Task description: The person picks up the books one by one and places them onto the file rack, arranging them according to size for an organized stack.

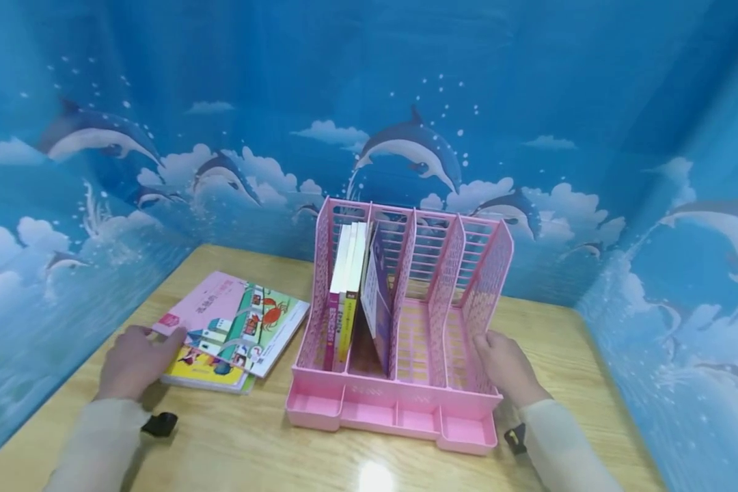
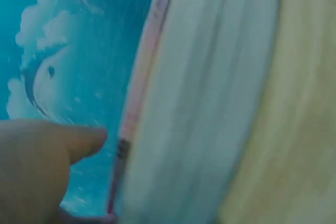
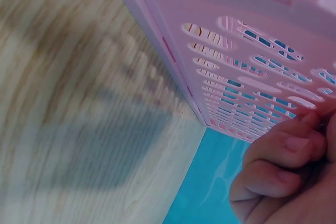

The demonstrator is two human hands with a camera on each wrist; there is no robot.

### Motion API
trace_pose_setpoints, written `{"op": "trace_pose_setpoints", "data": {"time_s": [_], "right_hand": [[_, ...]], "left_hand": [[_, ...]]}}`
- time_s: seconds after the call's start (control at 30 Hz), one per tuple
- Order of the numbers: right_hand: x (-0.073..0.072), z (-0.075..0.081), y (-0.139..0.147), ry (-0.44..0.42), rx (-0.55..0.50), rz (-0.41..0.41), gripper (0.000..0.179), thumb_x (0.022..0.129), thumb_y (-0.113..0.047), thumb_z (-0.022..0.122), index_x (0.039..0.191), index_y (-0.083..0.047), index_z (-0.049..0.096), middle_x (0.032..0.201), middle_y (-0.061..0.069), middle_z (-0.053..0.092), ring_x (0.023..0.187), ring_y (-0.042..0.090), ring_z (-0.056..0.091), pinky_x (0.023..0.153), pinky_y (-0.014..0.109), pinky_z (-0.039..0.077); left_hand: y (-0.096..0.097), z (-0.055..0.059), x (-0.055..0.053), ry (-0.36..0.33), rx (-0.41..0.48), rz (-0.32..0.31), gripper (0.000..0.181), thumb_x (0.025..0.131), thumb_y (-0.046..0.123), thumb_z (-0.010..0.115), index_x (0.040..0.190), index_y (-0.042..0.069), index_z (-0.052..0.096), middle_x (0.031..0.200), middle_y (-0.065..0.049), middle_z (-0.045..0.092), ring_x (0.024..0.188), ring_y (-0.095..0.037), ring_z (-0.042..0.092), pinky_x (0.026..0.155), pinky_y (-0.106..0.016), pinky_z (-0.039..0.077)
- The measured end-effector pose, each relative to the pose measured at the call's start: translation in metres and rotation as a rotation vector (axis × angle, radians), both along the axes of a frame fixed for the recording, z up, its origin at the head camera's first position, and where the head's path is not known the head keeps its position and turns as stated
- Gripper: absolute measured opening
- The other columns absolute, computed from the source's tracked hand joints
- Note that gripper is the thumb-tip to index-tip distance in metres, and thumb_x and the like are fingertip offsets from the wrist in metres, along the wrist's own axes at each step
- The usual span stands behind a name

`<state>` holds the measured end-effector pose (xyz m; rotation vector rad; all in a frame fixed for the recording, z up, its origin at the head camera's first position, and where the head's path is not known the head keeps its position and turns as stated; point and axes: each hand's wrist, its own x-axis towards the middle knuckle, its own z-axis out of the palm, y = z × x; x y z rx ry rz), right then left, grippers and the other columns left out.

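Note:
On the left, a pink picture book [image 1: 215, 307] lies askew over a yellow-covered book [image 1: 206, 369]. My left hand [image 1: 137, 361] is at its near-left corner; the blurred left wrist view shows one fingertip [image 2: 89, 140] just above the cover, with a slight gap. A pink desk organizer [image 1: 393, 389] stands in the middle. My right hand [image 1: 509, 365] holds the front edge of its right side wall, fingers curled against the perforated panel [image 3: 236, 82]. Several upright books [image 1: 344, 294] fill the organizer's leftmost slot, and a purple book [image 1: 378, 301] leans in the second.
The organizer's two right slots hold no books. Small trays [image 1: 400, 417] run along its front. The wooden table [image 1: 252, 444] is bordered by blue dolphin-print curtains [image 1: 369, 89] at the back and both sides.

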<state>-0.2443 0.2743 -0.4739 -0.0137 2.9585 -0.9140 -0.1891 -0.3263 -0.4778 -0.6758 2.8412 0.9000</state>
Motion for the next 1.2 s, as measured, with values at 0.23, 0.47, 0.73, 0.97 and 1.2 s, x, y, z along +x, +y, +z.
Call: {"op": "trace_pose_setpoints", "data": {"time_s": [0.23, 0.47, 0.73, 0.97, 1.2], "right_hand": [[0.0, -0.001, -0.003, -0.015, -0.024, 0.006, 0.056, 0.111, -0.038, 0.034, 0.138, 0.006, 0.058, 0.091, 0.014, 0.069, 0.074, 0.024, 0.061, 0.076, 0.047, 0.057], [0.001, 0.0, -0.001, -0.01, -0.017, -0.012, 0.055, 0.111, -0.039, 0.035, 0.133, 0.004, 0.062, 0.101, 0.015, 0.072, 0.081, 0.025, 0.064, 0.078, 0.049, 0.057], [0.006, 0.001, -0.003, -0.049, -0.064, -0.02, 0.062, 0.112, -0.044, 0.033, 0.144, 0.004, 0.053, 0.121, 0.022, 0.07, 0.095, 0.029, 0.068, 0.085, 0.053, 0.057], [0.007, 0.002, -0.004, -0.038, -0.063, -0.011, 0.06, 0.112, -0.042, 0.033, 0.142, 0.005, 0.055, 0.124, 0.025, 0.068, 0.109, 0.041, 0.068, 0.093, 0.062, 0.053], [0.006, 0.002, -0.001, -0.021, -0.04, -0.008, 0.056, 0.112, -0.039, 0.034, 0.139, 0.005, 0.057, 0.115, 0.021, 0.071, 0.098, 0.035, 0.068, 0.09, 0.06, 0.054]], "left_hand": [[-0.01, -0.017, -0.003, -0.155, 0.043, -0.141, 0.115, 0.093, 0.085, 0.018, 0.153, -0.013, 0.029, 0.138, -0.042, 0.047, 0.122, -0.061, 0.045, 0.097, -0.071, 0.042], [0.011, -0.018, -0.009, -0.192, 0.078, -0.177, 0.139, 0.081, 0.096, 0.035, 0.156, -0.018, 0.007, 0.151, -0.05, 0.019, 0.132, -0.071, 0.029, 0.101, -0.078, 0.038], [0.009, -0.015, -0.004, -0.187, 0.108, -0.183, 0.14, 0.083, 0.094, 0.035, 0.153, -0.019, -0.011, 0.152, -0.053, -0.001, 0.134, -0.075, 0.008, 0.105, -0.083, 0.022], [0.002, -0.02, 0.002, -0.131, 0.202, -0.183, 0.127, 0.09, 0.086, 0.037, 0.157, -0.013, -0.005, 0.156, -0.048, 0.001, 0.14, -0.07, 0.009, 0.109, -0.08, 0.02], [0.016, -0.02, 0.011, 0.116, 0.391, -0.049, 0.1, 0.101, 0.063, 0.051, 0.164, 0.0, 0.006, 0.162, -0.038, 0.016, 0.146, -0.06, 0.021, 0.116, -0.072, 0.022]]}}
